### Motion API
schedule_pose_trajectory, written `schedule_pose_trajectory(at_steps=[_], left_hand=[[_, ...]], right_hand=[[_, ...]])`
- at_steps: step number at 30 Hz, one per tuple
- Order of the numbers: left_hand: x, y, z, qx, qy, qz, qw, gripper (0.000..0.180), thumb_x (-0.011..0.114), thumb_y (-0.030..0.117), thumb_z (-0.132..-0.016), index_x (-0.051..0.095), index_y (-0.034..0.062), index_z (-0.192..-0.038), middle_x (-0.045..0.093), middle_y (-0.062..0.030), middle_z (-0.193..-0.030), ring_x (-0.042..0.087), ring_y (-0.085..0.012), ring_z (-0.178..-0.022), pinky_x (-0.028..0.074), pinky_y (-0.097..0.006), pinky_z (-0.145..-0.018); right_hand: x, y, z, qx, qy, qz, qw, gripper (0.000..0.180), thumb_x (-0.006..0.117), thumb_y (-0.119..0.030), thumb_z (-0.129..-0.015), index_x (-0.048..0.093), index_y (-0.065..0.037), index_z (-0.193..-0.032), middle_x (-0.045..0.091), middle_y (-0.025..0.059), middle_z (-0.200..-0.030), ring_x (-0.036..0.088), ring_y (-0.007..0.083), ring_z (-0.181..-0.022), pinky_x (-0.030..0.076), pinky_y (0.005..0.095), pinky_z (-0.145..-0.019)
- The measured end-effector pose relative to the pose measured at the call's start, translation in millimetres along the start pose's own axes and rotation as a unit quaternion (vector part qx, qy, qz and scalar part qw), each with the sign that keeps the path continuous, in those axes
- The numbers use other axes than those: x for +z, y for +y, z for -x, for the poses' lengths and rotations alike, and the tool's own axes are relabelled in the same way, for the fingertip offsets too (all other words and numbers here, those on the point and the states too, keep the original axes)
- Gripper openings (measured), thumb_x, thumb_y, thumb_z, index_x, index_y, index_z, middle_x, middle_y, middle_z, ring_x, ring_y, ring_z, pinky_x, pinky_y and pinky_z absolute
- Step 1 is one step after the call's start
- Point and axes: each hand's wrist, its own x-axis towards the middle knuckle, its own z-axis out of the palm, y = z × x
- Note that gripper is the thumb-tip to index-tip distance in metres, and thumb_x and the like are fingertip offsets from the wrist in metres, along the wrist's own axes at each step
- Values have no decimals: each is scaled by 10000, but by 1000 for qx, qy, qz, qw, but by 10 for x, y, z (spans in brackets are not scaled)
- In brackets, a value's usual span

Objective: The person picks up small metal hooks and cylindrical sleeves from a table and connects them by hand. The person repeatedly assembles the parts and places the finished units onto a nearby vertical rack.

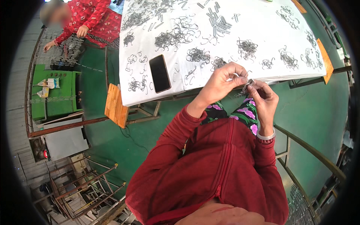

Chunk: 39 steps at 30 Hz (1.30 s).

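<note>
My left hand (225,80) and my right hand (264,100) meet just off the near edge of the white-covered table (221,45). Thumb and forefinger are pinched together on each. Between the fingertips is a small bundle of thin, curved metal pieces (247,86), like wire hooks, partly hidden by the fingers. A few bits dangle beneath it. Close beyond my left hand lies a pile of dark curved wire hooks (218,63). Another hook pile (247,49) sits a little farther back. My right wrist wears a pale bangle (266,135).
A black phone (160,74) lies at the table's left, among scattered hooks. Short grey metal bars (218,20) are heaped farther back. A wooden stool (116,105) stands by the near left corner. At far left, a person in red (92,18) reaches toward a rack of metal pieces (58,48).
</note>
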Motion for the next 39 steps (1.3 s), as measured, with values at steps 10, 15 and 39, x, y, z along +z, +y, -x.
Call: schedule_pose_trajectory(at_steps=[10,15,39], left_hand=[[201,-216,78,143,53,-167,974,77,561,3,-859,502,-11,-906,557,-106,-911,575,-143,-812,501,-260,-700],[155,-280,92,163,57,-145,974,125,579,19,-850,523,-14,-957,624,-85,-884,618,-158,-818,508,-272,-721],[-9,-205,95,186,63,-192,962,118,626,29,-804,546,21,-890,606,-64,-857,586,-209,-804,453,-324,-744]], right_hand=[[-72,-60,-17,-33,-47,108,993,41,654,44,-775,621,47,-798,622,29,-712,537,58,-637,433,188,-592],[-323,-56,-288,11,-71,97,993,110,635,28,-778,659,51,-883,653,64,-793,565,93,-714,444,211,-652],[377,303,-1709,-4,-165,171,971,360,560,-17,-744,596,30,-1098,597,49,-731,540,82,-596,433,233,-523]])
